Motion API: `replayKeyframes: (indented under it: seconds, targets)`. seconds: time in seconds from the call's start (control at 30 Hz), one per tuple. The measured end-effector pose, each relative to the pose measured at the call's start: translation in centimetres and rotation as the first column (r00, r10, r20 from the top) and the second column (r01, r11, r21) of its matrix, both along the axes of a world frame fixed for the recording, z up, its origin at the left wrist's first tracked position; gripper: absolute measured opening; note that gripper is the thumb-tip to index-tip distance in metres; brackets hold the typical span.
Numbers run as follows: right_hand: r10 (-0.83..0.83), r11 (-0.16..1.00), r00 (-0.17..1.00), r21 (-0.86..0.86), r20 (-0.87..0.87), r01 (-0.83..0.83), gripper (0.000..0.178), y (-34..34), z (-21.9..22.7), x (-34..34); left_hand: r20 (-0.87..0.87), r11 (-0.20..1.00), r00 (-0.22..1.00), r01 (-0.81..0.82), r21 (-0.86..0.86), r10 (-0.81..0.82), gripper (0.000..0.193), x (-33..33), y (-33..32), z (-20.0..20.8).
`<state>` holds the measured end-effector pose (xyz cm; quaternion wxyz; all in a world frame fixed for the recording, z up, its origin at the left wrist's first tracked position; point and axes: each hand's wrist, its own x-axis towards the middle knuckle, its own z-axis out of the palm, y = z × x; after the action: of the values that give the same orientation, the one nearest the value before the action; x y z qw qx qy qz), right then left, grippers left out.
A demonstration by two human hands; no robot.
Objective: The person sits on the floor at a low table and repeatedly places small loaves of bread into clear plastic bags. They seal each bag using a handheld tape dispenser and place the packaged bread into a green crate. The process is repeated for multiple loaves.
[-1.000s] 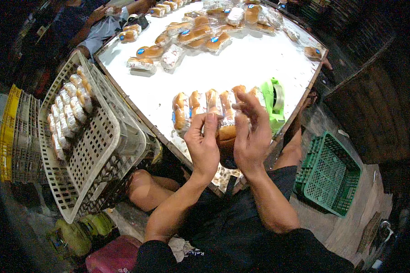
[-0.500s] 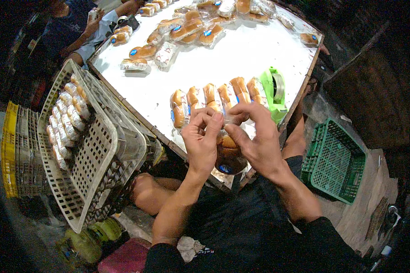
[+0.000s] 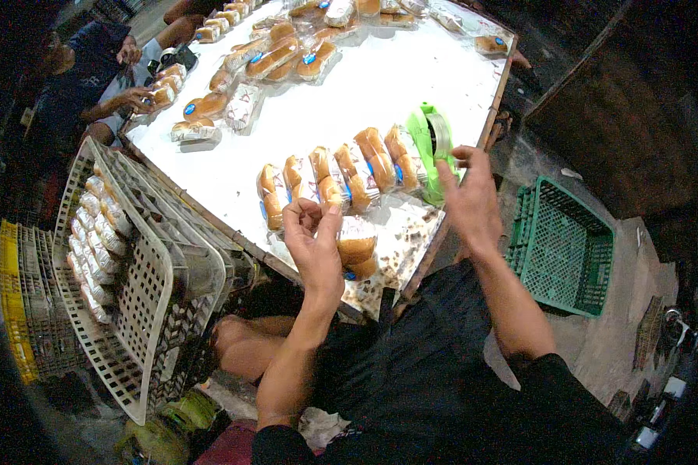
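Note:
At the near corner of the white table [image 3: 349, 85], my left hand [image 3: 316, 246] pinches the clear wrapper of a brown bread roll [image 3: 357, 251] with a blue label. My right hand [image 3: 473, 198] is at the green tape dispenser [image 3: 420, 128], its thumb and forefinger curled against the right side below the tape roll [image 3: 440, 136]. Its fingertips are slightly blurred, and any strip of tape between them cannot be made out. Just beyond my left hand, several wrapped bread rolls [image 3: 321, 178] stand side by side in a row up to the dispenser.
More wrapped rolls [image 3: 275, 58] lie heaped at the table's far side. On the left, a pale plastic crate [image 3: 151, 302] holds packed rolls, near yellow crates [image 3: 12, 294]. A green crate [image 3: 562, 244] sits on the floor at right. Another person [image 3: 93, 81] handles rolls at far left.
My right hand has left the roll's wrapper and moved right to the tape dispenser. My left hand still holds the wrapper. The whole view has shifted; the other person's hand now reaches the rolls.

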<state>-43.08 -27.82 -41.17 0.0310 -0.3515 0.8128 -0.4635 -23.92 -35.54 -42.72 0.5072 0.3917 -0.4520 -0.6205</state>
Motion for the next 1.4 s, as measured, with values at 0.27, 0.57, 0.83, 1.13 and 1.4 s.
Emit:
replayKeyframes:
  seconds: [0.27, 0.57, 0.83, 1.13, 1.4]
  targets:
    - [-0.092, 0.989, 0.986, 0.125, 0.137, 0.075, 0.043, -0.6, -5.4, -6.4, 0.17, 0.997, 0.985, 0.013, -0.074, -0.001, 0.017, -1.5, 0.6, -0.6]
    - [0.255, 0.958, 0.718, -0.27, 0.647, -0.097, 0.021, 1.2, -5.0, 5.7, 0.172, 0.994, 0.982, -0.063, -0.086, 0.077, 0.011, -1.2, -0.6, -1.5]
    - [0.431, 0.865, 0.788, -0.451, 0.441, -0.221, 0.045, -2.6, -1.7, 10.5, 0.279, 0.954, 0.95, -0.054, -0.294, 0.14, 0.015, -0.3, 0.6, -0.9]
    - [0.486, 0.835, 0.323, -0.322, 0.812, -0.446, 0.043, -3.7, -4.7, 10.8, -0.468, 0.972, 0.881, 0.045, 0.232, 0.071, 0.036, 4.1, -5.0, 1.6]
    - [0.659, 0.706, 0.668, 0.59, -0.346, -0.391, 0.074, -12.4, -1.9, 3.9, 0.603, 0.806, 0.566, -0.208, -0.555, 0.562, 0.07, 6.3, -8.8, -0.9]
